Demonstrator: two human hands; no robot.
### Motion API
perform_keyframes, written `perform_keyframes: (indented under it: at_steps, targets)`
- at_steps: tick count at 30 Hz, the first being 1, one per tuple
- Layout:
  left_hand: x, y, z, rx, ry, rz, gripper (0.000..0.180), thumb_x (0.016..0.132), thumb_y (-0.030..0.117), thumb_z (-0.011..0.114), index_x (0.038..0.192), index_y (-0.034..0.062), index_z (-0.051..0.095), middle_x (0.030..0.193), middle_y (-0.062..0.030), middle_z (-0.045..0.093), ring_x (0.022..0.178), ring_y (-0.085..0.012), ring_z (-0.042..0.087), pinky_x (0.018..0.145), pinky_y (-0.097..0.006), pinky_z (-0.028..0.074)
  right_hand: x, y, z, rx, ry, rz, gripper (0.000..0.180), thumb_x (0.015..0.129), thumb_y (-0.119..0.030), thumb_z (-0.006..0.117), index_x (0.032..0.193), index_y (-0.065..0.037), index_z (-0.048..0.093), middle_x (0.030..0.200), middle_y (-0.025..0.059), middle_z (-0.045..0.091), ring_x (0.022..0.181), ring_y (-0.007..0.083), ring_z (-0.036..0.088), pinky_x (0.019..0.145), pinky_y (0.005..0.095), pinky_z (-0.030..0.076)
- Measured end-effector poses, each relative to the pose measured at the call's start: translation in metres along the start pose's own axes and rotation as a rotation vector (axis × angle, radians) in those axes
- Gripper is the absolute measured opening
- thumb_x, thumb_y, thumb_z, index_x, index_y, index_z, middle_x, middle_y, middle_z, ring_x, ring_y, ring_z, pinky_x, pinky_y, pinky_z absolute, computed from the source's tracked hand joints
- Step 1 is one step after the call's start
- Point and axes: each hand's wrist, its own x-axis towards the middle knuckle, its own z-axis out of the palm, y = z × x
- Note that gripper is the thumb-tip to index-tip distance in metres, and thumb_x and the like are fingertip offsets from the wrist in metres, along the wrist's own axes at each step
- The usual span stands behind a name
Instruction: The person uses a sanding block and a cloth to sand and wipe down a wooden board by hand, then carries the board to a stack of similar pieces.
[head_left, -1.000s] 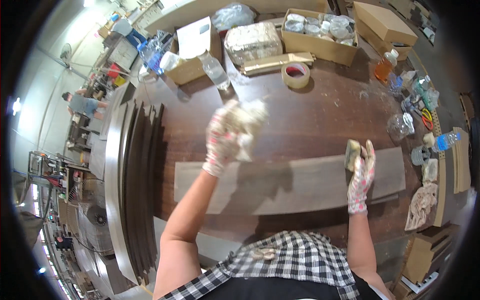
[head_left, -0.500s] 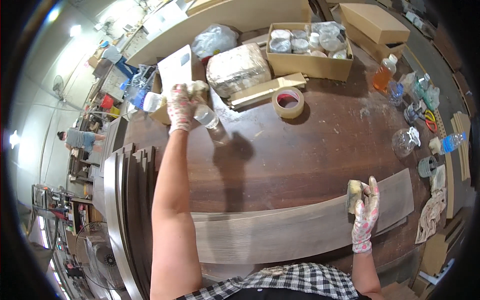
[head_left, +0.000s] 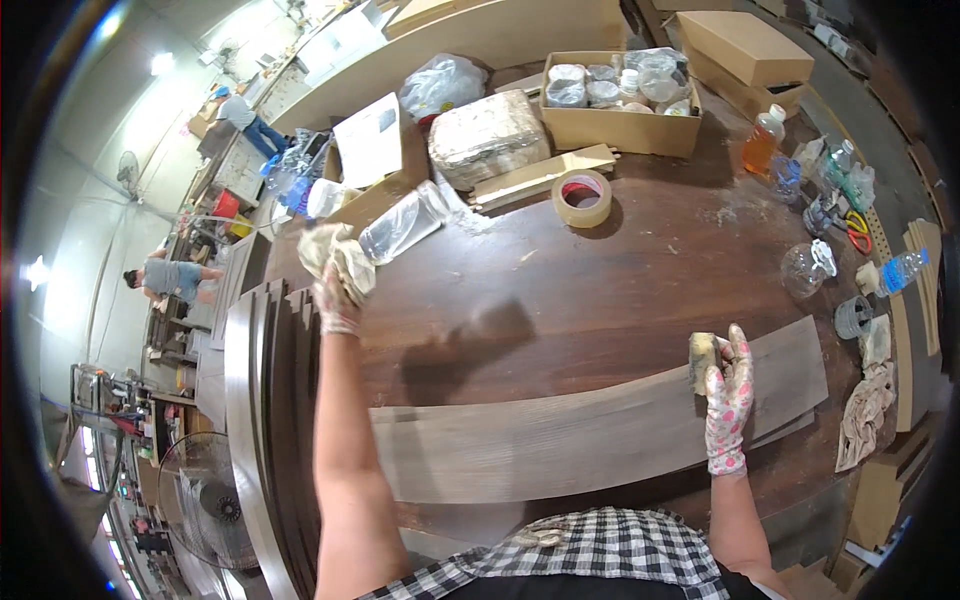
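- Head view, 9 o'clock: co-worker point(head_left: 175, 277) in background; second co-worker point(head_left: 240, 115) at 10.
- 8 o'clock: round fan point(head_left: 220, 500), then dark boards point(head_left: 262, 420) stacked side by side at the table's left.
- 9 o'clock: left hand point(head_left: 338, 308), gloved, closed around bunched off-white cloth point(head_left: 342, 258), arm stretched out; cloth up past the fingers, just beside a clear plastic container point(head_left: 402, 228), which is tilted.
- 11 o'clock: cardboard box point(head_left: 402, 180), white sheet point(head_left: 368, 142) on it.
- 12 o'clock: plastic-wrapped bundle point(head_left: 490, 137).
- 5 to 6 o'clock: long grey-brown board point(head_left: 560, 440) flat across dark table point(head_left: 640, 285), right end out near 4; another piece partly under its lower right edge.
- 1 to 2 o'clock: tape roll point(head_left: 598, 212); carton point(head_left: 622, 138) of jars above it.
- 4 o'clock: right hand point(head_left: 730, 405), spotted glove, grips small block point(head_left: 702, 362) at thumb side, fingers fairly straight; both over the board, block-to-board contact: can't tell.
- 2 o'clock: bottle of orange liquid point(head_left: 762, 148).
- 3 o'clock: scissors point(head_left: 859, 232), red-yellow handles.
- 3 to 4: crumpled rag point(head_left: 865, 415) at table edge.
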Motion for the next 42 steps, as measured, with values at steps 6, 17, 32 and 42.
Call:
perform_keyframes:
  at_steps: [6,17,32,42]
  targets:
    - [-0.015,-0.057,-0.026,-0.37,-0.251,-0.233,0.028,0.088,0.041,0.043,0.103,0.0185,0.052,0.077,0.0009,0.05,0.066,-0.0124,0.049,0.047,-0.026,0.038,0.0,0.005,-0.003,-0.002,0.01,0.038,0.06,0.085,-0.015,0.055,0.137,0.0,0.028,0.118,0.0105,0.049,0.109,0.0176,0.046,0.096,0.0319,0.036]
    - [-0.008,0.033,0.09,1.103,-0.236,0.447,0.03,0.083,0.017,0.059,0.109,0.0031,0.056,0.093,-0.0091,0.062,0.08,-0.0177,0.061,0.069,-0.028,0.049,-0.003,-0.003,-0.006,-0.042,0.044,0.025,0.068,0.085,-0.024,0.059,0.137,0.001,0.024,0.118,0.012,0.048,0.11,0.0196,0.045,0.098,0.0333,0.034]
    - [-0.154,0.046,0.041,0.367,-0.537,0.06,0.067,0.083,0.041,0.06,0.135,0.0076,0.034,0.122,-0.0105,0.05,0.108,-0.0239,0.049,0.092,-0.037,0.041,0.004,-0.003,0.003,-0.046,0.034,0.003,0.054,0.089,-0.017,0.051,0.136,-0.001,0.03,0.123,0.0123,0.044,0.113,0.0189,0.044,0.097,0.0326,0.034]
    - [-0.305,-0.031,0.052,1.583,-1.042,0.213,0.09,0.069,0.031,0.071,0.138,-0.0008,0.024,0.145,-0.0184,0.021,0.136,-0.0332,0.015,0.111,-0.041,0.015,0.001,0.002,-0.002,-0.081,-0.01,-0.001,0.054,0.089,-0.016,0.051,0.136,-0.001,0.03,0.123,0.0128,0.045,0.112,0.0179,0.045,0.097,0.0325,0.035]
